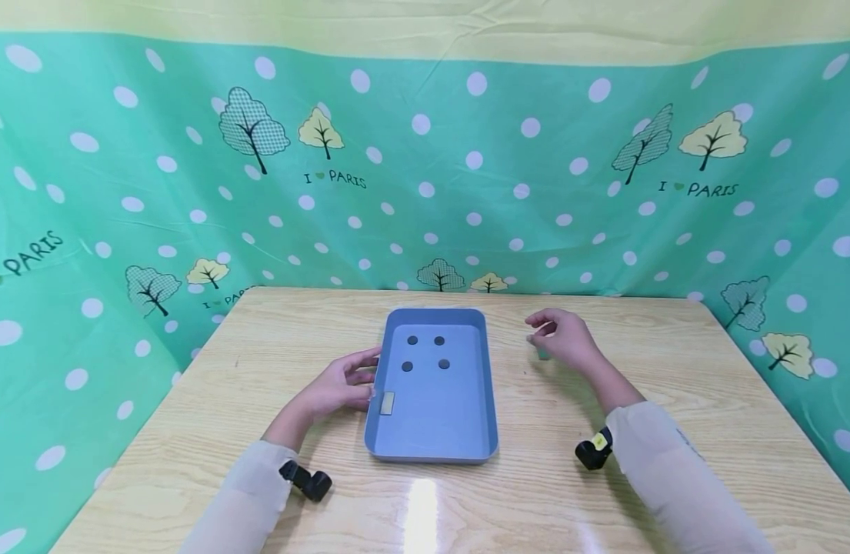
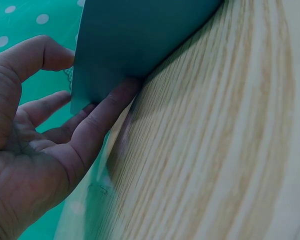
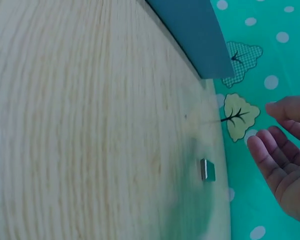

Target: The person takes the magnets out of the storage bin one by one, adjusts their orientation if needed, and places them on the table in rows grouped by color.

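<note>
A blue-grey rectangular tray (image 1: 435, 427) lies on the table. My left hand (image 1: 341, 381) is at its left side, bent thumb at the rim and fingers (image 2: 97, 117) against the outer wall. Inside the tray, near that wall, is a small pale rectangular piece (image 1: 388, 403). Several dark round spots (image 1: 439, 341) show on the tray floor toward the far end. To the right of the tray my right hand (image 1: 566, 338) is raised, fingers loosely bent and thumb apart from them, with nothing held. Close below it a small green block (image 3: 208, 170) with a pale edge rests on the table.
The wooden table (image 1: 258, 431) ends at a green dotted curtain (image 1: 425, 200) behind and at both sides. Small black cameras are strapped to the left wrist (image 1: 307, 481) and the right wrist (image 1: 594, 450).
</note>
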### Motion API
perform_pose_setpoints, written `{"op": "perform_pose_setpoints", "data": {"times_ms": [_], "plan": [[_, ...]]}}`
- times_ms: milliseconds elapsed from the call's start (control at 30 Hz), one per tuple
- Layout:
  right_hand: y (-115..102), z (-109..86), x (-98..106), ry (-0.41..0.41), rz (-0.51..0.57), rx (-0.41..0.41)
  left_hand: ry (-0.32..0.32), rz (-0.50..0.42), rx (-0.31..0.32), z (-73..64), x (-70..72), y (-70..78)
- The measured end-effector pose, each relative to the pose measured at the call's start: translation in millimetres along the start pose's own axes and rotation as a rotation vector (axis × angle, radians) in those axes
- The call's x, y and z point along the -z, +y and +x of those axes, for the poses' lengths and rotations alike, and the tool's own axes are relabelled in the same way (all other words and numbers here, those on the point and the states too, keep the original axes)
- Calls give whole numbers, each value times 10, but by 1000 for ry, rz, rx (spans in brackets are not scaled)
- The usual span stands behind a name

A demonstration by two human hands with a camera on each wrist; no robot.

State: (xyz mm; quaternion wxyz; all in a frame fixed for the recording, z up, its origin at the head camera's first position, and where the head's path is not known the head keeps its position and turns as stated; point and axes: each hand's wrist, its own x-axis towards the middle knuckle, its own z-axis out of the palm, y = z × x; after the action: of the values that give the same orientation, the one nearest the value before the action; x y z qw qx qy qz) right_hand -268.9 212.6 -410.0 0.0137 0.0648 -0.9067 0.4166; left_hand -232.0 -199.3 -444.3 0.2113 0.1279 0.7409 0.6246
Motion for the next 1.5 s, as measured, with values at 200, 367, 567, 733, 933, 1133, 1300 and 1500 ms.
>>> {"op": "perform_pose_setpoints", "data": {"times_ms": [200,367,567,733,933,1133,1300,1500], "plan": [[-112,-14,-29,-20,25,53,0,2,-2,-20,-1,1],[-202,-27,-41,-48,73,77,3,2,0,-19,5,-4],[-307,-52,-45,-77,85,108,-5,-8,1,6,2,-13],[-380,-63,-74,-94,95,160,-4,-10,1,3,-1,-7],[-472,-60,-118,-124,111,185,-4,-13,-2,-1,4,-8],[-571,-54,-160,-158,122,224,-12,-16,-5,2,5,-23],[-641,-43,-215,-199,130,254,-24,-39,-15,5,7,-39],[-716,-15,-303,-232,132,267,-16,-36,-6,0,10,-31]]}}
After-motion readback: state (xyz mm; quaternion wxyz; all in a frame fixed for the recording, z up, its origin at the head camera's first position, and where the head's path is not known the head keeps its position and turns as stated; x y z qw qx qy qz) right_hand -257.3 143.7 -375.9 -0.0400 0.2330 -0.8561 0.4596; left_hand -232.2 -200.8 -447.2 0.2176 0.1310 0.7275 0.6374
